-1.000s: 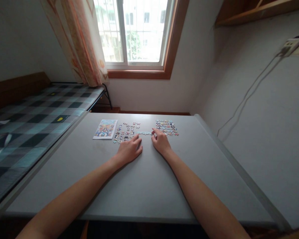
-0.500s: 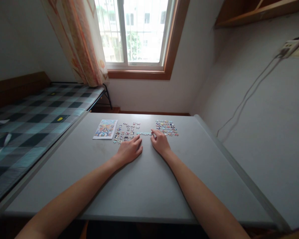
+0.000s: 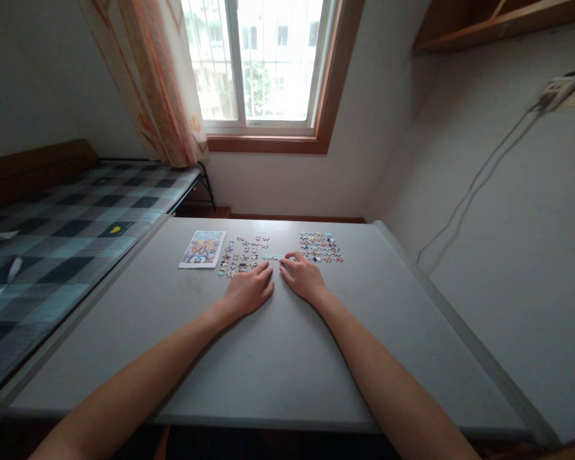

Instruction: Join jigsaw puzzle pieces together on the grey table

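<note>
My left hand (image 3: 249, 287) rests palm down on the table, its fingers stretched out and nothing gripped. Its fingertips lie just below the left end of a narrow pale-blue strip of joined jigsaw puzzle pieces (image 3: 269, 257). Over the strip's right part, my right hand (image 3: 304, 276) has its bent fingers together at a small puzzle piece (image 3: 281, 258), mostly hidden by the fingertips. Loose puzzle pieces (image 3: 226, 257) lie in spaced groups beyond and left of my left hand. A denser group of puzzle pieces (image 3: 320, 246) sits beyond my right hand.
A colourful printed picture sheet (image 3: 202, 249) lies at the left of the grey table (image 3: 263, 364). Left of the table stands a bed with a checked cover (image 3: 124, 201). A window (image 3: 278, 64) is ahead, and a cable (image 3: 469, 185) hangs on the right wall.
My right hand has shifted slightly left along the strip, its fingertips now nearer the strip's middle. My left hand has stayed in place.
</note>
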Motion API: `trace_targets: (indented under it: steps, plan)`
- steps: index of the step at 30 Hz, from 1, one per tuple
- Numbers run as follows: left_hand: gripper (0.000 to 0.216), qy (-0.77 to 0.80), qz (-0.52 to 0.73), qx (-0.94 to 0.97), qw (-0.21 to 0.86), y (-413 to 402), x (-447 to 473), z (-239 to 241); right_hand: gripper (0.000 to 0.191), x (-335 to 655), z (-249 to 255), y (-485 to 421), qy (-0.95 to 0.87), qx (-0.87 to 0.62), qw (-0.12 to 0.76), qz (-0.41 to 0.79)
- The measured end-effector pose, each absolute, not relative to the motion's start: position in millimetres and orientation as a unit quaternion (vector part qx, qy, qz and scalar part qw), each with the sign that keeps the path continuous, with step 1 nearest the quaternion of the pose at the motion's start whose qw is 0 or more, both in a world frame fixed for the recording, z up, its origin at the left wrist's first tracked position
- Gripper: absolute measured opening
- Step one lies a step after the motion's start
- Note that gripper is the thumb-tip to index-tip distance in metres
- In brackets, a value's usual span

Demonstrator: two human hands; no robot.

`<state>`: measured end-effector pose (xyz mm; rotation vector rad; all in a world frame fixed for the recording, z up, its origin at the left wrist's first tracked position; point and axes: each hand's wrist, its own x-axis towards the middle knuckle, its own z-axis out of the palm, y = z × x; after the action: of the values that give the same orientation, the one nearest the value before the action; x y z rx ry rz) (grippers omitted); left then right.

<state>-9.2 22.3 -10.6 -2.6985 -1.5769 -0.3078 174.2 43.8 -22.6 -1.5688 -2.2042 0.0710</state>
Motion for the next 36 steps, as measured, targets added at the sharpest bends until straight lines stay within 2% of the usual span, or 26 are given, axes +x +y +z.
trace_targets:
  steps: [6,25,32,36]
  plan:
    - [0.040,-0.499,-0.100,-0.861,-0.007,22.6,-10.3,-11.1,0.029,174.1,-26.1,46.2,-0.741,-0.618,0.260,0.016]
    - [0.041,-0.506,-0.099,-0.857,-0.018,22.6,-10.0,-10.2,0.027,175.2,-27.5,48.8,-0.729,-0.628,0.269,0.047]
    - [0.042,-0.513,-0.093,-0.853,-0.024,22.3,-9.7,-9.1,0.043,175.7,-26.0,49.3,-0.708,-0.632,0.312,0.045]
    - [0.042,-0.516,-0.091,-0.851,-0.026,22.2,-9.2,-8.8,0.039,176.0,-27.8,49.7,-0.715,-0.628,0.303,0.048]
